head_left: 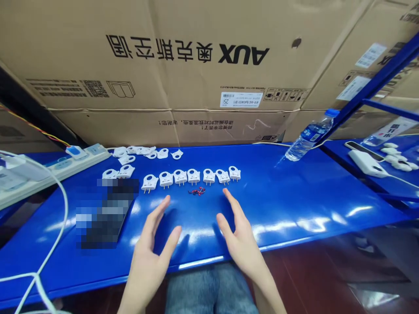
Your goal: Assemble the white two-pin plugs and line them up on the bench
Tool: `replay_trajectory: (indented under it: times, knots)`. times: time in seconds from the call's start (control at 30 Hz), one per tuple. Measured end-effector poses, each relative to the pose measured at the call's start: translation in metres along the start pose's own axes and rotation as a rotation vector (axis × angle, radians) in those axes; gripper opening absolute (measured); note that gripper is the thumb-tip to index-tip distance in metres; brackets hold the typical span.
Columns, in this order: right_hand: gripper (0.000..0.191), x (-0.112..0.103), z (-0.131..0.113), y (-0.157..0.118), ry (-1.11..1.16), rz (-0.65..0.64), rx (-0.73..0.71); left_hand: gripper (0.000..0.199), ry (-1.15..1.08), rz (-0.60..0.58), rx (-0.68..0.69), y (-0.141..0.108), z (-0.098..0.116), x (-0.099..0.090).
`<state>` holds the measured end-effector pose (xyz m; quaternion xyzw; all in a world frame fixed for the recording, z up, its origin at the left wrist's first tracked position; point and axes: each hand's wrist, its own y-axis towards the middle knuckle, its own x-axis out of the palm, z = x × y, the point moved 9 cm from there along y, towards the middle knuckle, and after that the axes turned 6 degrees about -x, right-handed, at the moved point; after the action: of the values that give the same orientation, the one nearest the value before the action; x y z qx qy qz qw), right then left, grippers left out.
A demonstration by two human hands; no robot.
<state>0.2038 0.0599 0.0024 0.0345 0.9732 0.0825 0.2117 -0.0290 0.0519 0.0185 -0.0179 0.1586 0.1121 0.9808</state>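
Both of my hands hover over the front of the blue table, palms facing each other. My left hand holds nothing, its thumb apart from the fingers. My right hand is empty too, fingers stretched out toward the back. Just beyond the fingertips lies a small bundle of red and black wires. Behind it, several white two-pin plugs with round holes stand in a row. More white pieces lie in a loose group farther back on the left.
A dark, partly pixelated object lies left of my left hand. Power strips and white cables run along the left. A water bottle leans at the back right, near a blue frame. Cardboard boxes stand behind the blue table.
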Motion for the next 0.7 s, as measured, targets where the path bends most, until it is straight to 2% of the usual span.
replay_trajectory:
  times: [0.1,0.17,0.23,0.33,0.47,0.57,0.7]
  knots:
    - [0.063,-0.012,0.003,0.003,0.385,0.127,0.049,0.055,-0.536,-0.053,-0.193,-0.003,-0.003,0.017]
    - [0.063,-0.014,0.002,0.008,0.555,0.168,0.047,0.057,-0.74,-0.048,-0.313,-0.004,-0.006,0.032]
    - [0.068,-0.009,-0.001,0.013,0.601,0.153,0.042,0.06,-0.86,0.012,-0.36,-0.003,-0.009,0.04]
    - [0.076,0.002,-0.006,0.019,0.575,0.116,0.054,0.063,-0.926,0.044,-0.349,0.0,-0.01,0.043]
    - [0.079,0.011,-0.005,0.019,0.623,0.139,0.108,0.063,-0.924,0.028,-0.262,-0.001,-0.012,0.036]
    - [0.077,0.013,0.0,0.017,0.685,0.147,0.162,0.062,-0.95,0.023,-0.256,-0.005,-0.015,0.033]
    - [0.076,0.016,-0.005,0.017,0.626,0.073,0.121,0.063,-0.94,0.034,-0.268,-0.007,-0.014,0.032]
